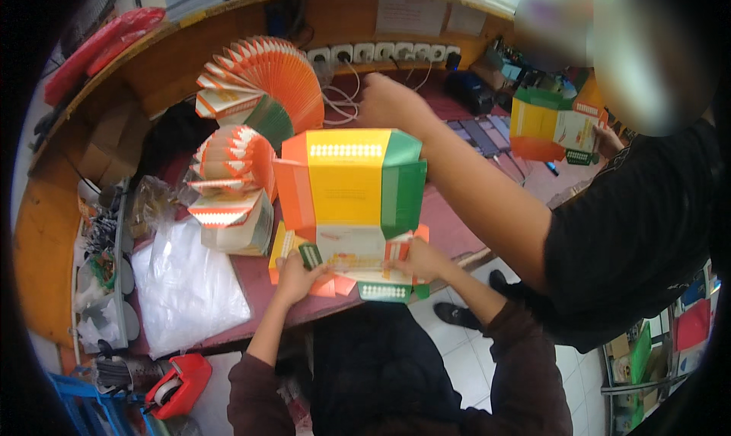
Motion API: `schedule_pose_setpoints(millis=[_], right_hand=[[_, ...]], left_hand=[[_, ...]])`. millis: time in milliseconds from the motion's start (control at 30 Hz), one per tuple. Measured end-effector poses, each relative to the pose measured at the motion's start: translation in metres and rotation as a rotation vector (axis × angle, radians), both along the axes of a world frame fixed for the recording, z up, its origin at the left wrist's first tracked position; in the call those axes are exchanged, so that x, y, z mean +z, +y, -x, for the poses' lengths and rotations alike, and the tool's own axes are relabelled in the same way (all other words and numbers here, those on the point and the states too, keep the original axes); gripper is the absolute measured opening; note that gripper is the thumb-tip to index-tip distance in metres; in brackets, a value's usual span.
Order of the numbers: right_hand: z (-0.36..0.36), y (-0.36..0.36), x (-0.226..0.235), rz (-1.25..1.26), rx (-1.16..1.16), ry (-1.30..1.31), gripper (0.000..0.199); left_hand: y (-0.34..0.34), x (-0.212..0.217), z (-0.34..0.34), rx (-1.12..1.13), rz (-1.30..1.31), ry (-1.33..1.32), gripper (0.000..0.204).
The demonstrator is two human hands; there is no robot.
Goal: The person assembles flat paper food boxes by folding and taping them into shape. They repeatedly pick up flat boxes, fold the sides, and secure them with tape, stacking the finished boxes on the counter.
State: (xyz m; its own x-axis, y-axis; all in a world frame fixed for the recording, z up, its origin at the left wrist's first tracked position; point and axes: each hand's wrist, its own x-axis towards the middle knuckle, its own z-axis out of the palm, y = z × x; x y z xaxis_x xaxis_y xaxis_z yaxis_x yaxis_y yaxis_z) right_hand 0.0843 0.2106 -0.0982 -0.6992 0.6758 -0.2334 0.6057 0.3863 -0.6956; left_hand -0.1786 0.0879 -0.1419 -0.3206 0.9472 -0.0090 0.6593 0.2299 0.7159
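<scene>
A flattened cardboard box (346, 178) with yellow, orange and green panels is held up in front of me, its flaps spread. My left hand (297, 276) grips its lower left part, thumb on top, near a small green flap. On the lower right side, my right hand (422, 259) pinches the box by an orange flap. Left of it, a curved stack of flat orange-and-white boxes (236, 219) stands on the dark red table (304, 308). Behind that, a larger fan of similar boxes (293, 74) leans over.
At right, a person in a black shirt (632, 215) holds a similar box (544, 127) and reaches an arm (480, 173) across the table. White plastic bags (186, 291) lie at left. A red tape dispenser (183, 386) is below them. Power sockets (384, 53) line the back.
</scene>
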Motion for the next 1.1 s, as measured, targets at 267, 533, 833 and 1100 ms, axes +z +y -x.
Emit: schedule_pose_setpoints(millis=[267,533,833,1100], right_hand=[[-0.001,0.001,0.009,-0.132,-0.03,-0.088,0.036],[0.005,0.009,0.012,-0.006,-0.093,-0.017,0.047],[0.012,0.034,0.015,0.093,-0.062,-0.098,0.049],[0.006,0.048,0.063,0.471,0.03,0.566,0.053]], left_hand=[[-0.003,0.006,-0.007,-0.013,-0.142,0.02,0.053],[0.016,0.023,-0.01,0.043,0.039,0.21,0.055],[0.05,0.064,-0.058,-0.657,-0.363,0.362,0.071],[0.072,0.087,-0.061,-0.569,-0.576,0.374,0.081]])
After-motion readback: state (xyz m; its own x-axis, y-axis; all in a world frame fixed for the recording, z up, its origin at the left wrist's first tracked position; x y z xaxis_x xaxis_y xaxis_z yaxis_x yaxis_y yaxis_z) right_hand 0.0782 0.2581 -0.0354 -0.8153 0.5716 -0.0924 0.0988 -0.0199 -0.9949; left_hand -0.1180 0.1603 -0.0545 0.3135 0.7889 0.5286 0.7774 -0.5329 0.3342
